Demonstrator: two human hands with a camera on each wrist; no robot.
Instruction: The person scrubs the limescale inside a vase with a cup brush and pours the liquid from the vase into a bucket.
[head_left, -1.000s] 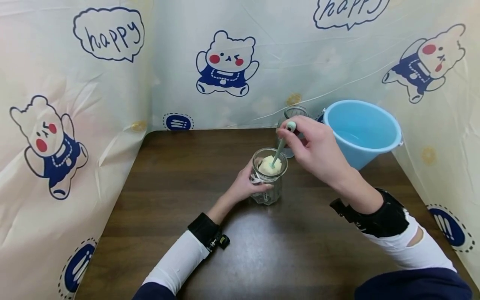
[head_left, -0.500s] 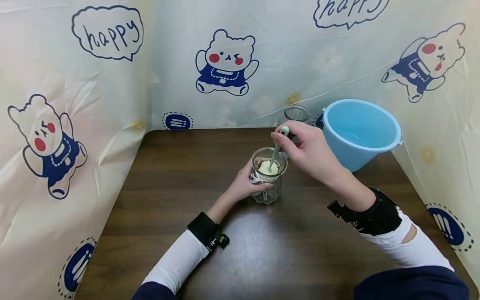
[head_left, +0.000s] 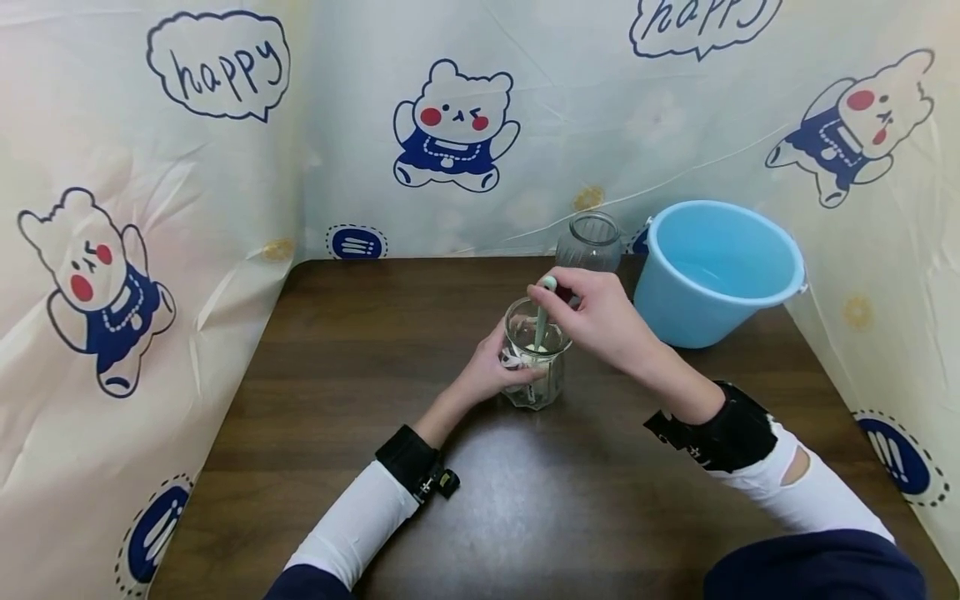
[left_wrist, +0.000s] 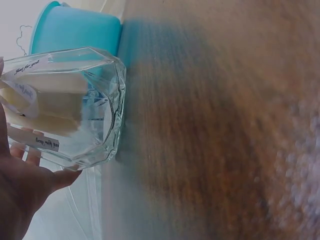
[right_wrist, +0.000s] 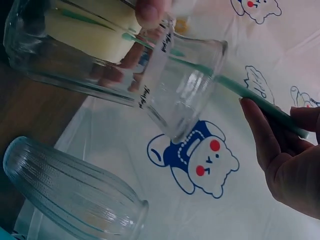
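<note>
On the table, a clear glass jar (head_left: 551, 390) stands upright with a printed ribbon (right_wrist: 156, 65) round its neck. My left hand (head_left: 482, 372) grips it from the left, thumb across the near side. My right hand (head_left: 603, 321) is just above the mouth, pinching the green handle (head_left: 542, 323) of a sponge bottle brush. Its pale yellow sponge head (right_wrist: 85, 37) sits inside the jar, below the neck. Through the glass, the left wrist view also shows the sponge (left_wrist: 57, 107), apart from the jar's bottom.
Behind the jar stands a ribbed glass vase (head_left: 588, 246). A light blue bucket (head_left: 686, 312) is to its right, near the back of the brown wooden table (head_left: 337, 358). A printed curtain (head_left: 337, 108) hangs along the back and both sides.
My right hand has moved down and left, pushing the brush's sponge from the jar's mouth down into its body. The left hand and the jar have stayed in place.
</note>
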